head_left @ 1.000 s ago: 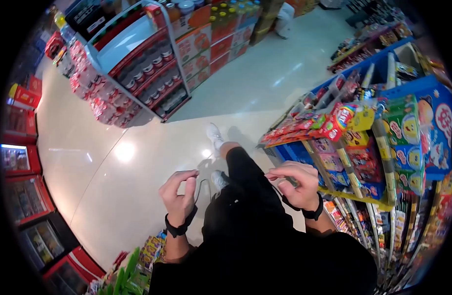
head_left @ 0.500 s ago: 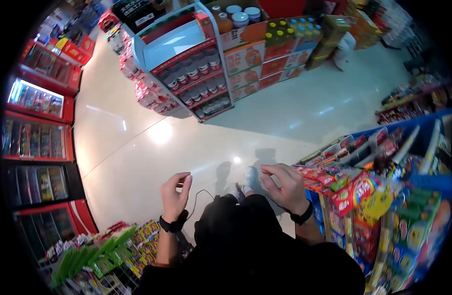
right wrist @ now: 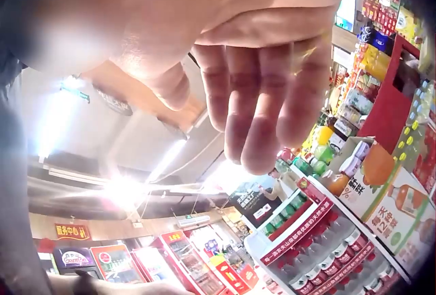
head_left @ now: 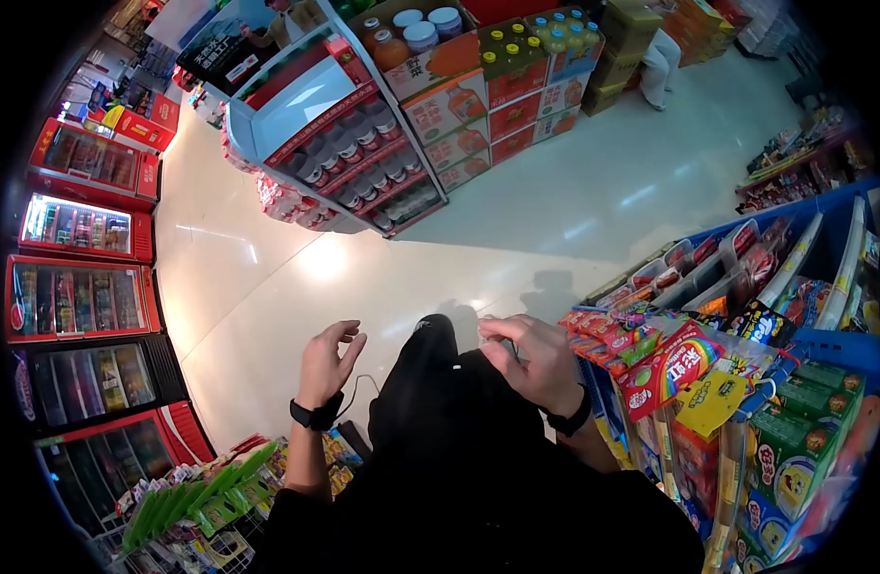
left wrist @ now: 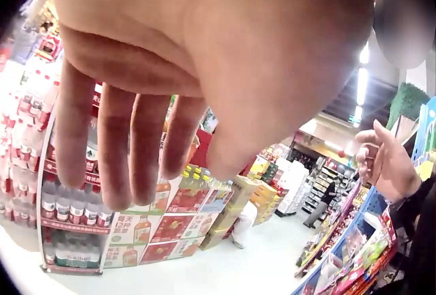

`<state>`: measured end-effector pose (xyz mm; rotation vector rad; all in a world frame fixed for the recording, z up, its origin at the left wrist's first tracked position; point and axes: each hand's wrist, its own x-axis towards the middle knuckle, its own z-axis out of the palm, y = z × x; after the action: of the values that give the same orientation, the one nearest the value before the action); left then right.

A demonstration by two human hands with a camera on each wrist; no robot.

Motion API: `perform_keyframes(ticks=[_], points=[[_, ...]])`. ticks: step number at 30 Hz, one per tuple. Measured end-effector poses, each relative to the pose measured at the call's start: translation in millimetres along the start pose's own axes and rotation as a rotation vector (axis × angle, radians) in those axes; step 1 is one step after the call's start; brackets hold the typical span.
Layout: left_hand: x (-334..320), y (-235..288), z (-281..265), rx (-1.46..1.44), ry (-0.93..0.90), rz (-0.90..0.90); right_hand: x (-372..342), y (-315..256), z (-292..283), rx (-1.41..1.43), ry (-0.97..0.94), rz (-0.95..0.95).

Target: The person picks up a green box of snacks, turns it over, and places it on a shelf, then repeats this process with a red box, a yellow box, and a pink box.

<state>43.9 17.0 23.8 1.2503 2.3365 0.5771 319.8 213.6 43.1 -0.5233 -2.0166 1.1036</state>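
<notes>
Both hands hang in front of the dark-clothed body with nothing in them. My left hand [head_left: 327,364] is held over the floor, its fingers loosely bent and the thumb apart from them. In the left wrist view its fingers [left wrist: 116,148] point downward, relaxed. My right hand [head_left: 537,362] is beside the body, fingers loosely curled, nearest to the rack of bagged sweets [head_left: 674,368] at the right. No object shows between its fingers [right wrist: 259,104] in the right wrist view. A dark band circles each wrist.
Drink coolers [head_left: 81,301] line the left side. A bottle rack [head_left: 349,158] and stacked juice cartons [head_left: 454,115] stand ahead. Green packets [head_left: 205,488] hang at lower left. A person's legs [head_left: 658,72] show beyond the cartons. Pale tiled floor [head_left: 267,297] lies between.
The head view has turned to the right and the body has stepped forward, with a knee now raised ahead. Both hands stay in front of the body and remain without anything in them.
</notes>
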Motion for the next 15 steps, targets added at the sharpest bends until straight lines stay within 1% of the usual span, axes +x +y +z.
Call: perform_keyframes(ticks=[3, 6, 9, 12, 13, 15], points=[[-3.5, -3.5, 8.2, 0.015, -0.026, 0.01, 2.7, -0.7, -0.2, 0.028, 0.053, -0.012], [-13.4, -15.6, 9.7, -0.009, -0.04, -0.027, 5.2, -1.8, 3.8, 0.033, -0.02, 0.037], [-25.8, -24.7, 8.0, -0.014, -0.014, -0.105, 8.5, 5.8, 20.0, 0.098, -0.035, -0.001], [-31.2, -34.5, 7.3, -0.011, -0.021, -0.094, 8.5, 5.2, 29.5, 0.081, -0.072, 0.006], [-29.6, -36.3, 9.5, -0.027, 0.015, -0.064, 10.9, 1.4, 30.7, 0.079, -0.054, -0.004], [-19.1, -36.3, 11.4, -0.054, 0.038, -0.067, 11.4, -6.2, 28.7, 0.035, -0.078, 0.025]])
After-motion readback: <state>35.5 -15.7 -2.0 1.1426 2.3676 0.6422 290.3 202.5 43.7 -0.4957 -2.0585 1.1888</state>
